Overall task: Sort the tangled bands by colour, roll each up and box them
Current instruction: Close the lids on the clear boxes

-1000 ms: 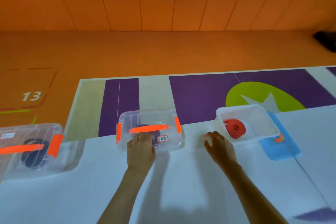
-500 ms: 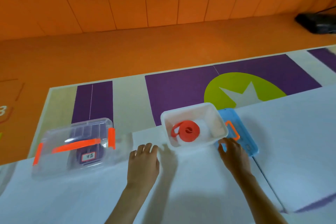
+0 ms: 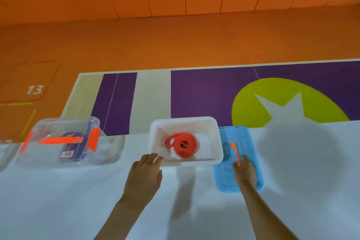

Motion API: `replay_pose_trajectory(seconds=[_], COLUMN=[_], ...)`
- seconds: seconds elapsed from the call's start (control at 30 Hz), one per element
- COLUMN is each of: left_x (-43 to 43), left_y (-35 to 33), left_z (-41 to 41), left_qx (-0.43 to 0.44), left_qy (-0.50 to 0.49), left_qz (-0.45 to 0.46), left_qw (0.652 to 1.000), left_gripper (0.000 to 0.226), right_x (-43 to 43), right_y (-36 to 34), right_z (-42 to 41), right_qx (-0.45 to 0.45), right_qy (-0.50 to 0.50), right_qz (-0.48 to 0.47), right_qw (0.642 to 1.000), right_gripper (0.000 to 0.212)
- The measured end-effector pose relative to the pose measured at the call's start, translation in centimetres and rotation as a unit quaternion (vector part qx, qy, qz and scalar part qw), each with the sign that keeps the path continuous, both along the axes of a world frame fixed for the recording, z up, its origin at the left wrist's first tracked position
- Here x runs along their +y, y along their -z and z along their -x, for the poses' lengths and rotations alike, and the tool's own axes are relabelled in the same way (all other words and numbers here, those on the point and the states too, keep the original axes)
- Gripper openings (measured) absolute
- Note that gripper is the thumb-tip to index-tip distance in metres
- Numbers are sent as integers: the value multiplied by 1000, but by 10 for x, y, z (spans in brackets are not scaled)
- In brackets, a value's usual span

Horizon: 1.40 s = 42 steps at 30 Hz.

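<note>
Now, our left grip [image 3: 145, 176] lies flat on the counter [image 3: 78, 200]. Its fingers [image 3: 153, 159] are straight and a little apart, and the tips touch the near left corner of the white box [image 3: 211, 134]. Our right grip [image 3: 245, 173] rests on the blue lid [image 3: 251, 142], fingertips at the near end of its orange handle [image 3: 234, 149]. We cannot tell whether they have closed on that handle or only lie against it.

Inside the white box lies the red band [image 3: 183, 147], rolled into a coil, with a loop of its tail bulging out on the left. The box stands at the far edge of the counter, about midway along, and the lid lies flat just beside it on the right. Toward the far left corner, well apart, stands a clear box [image 3: 58, 142] with its lid on, a purple band [image 3: 73, 135] inside it.

We judge the step in hand to be lidding the red band's box. To do it well, we should keep the left grip braced against the box so it cannot slide toward the far edge (it sits close to it). We should lift the lid level, square it over the rim and press down evenly. The loose loop deserves a glance first, lest it catch under the rim.
</note>
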State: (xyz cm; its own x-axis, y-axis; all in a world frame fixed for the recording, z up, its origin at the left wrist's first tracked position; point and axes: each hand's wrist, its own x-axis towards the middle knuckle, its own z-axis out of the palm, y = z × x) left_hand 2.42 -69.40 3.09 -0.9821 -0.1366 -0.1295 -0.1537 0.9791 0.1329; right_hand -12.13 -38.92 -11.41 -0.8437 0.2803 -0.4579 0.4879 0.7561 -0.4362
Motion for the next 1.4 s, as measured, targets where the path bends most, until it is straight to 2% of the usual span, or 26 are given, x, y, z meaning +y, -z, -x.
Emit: replay_pose_trajectory(seconds=[0.07, 0.23, 0.37, 0.5, 0.6, 0.67, 0.73, 0.83, 0.97, 1.1, 1.2, 1.27, 1.4], left_x=[2, 7, 18, 27, 28, 22, 13, -1, -11, -8, -4, -6, -10], left_y=[-3, -8, -18, -32, -38, -37, -32, -23, 3, 38, 54, 60, 62], left_z=[2, 12, 21, 30, 35, 36, 36, 33, 30, 19, 8, 6, 11], left_qx=[-3, -13, -11, 14, 52, 61, 61, 65, -23, -99, -68, -50, -38], left_qy=[-3, -7, 6, 16, -1, -18, -34, -81, -165, -145, -144, -165, -189], left_qz=[5, -9, -38, -89, -126, -131, -98, -94, -151, -153, -184, -212, -261], left_qw=[1000, 1000, 999, 996, 991, 989, 993, 990, 974, 972, 970, 962, 946], left_gripper=[46, 43, 44, 47, 49, 55, 61, 68, 71, 71, 75, 77, 78], right_x=[5, 24, 44, 53, 37, 15, -11, -51, -97, -114, -108, -107, -111], right_y=[5, -1, -38, -74, -95, -107, -111, -103, -80, -51, -35, -31, -33], right_z=[3, 10, 26, 47, 59, 65, 70, 66, 46, 15, 6, 11, 27], right_qx=[30, 118, 244, 327, 374, 375, 358, 338, 326, 303, 303, 283, 273], right_qy=[10, 86, 115, 87, 13, -53, -119, -224, -335, -378, -411, -407, -399], right_qz=[-3, -10, 11, 12, 46, 84, 115, 131, 122, 104, 51, 42, 68], right_qw=[999, 989, 963, 941, 926, 922, 919, 905, 875, 869, 858, 868, 873], right_gripper=[19, 18, 20, 12, 15, 15, 15, 15, 14, 14, 41, 57, 56])
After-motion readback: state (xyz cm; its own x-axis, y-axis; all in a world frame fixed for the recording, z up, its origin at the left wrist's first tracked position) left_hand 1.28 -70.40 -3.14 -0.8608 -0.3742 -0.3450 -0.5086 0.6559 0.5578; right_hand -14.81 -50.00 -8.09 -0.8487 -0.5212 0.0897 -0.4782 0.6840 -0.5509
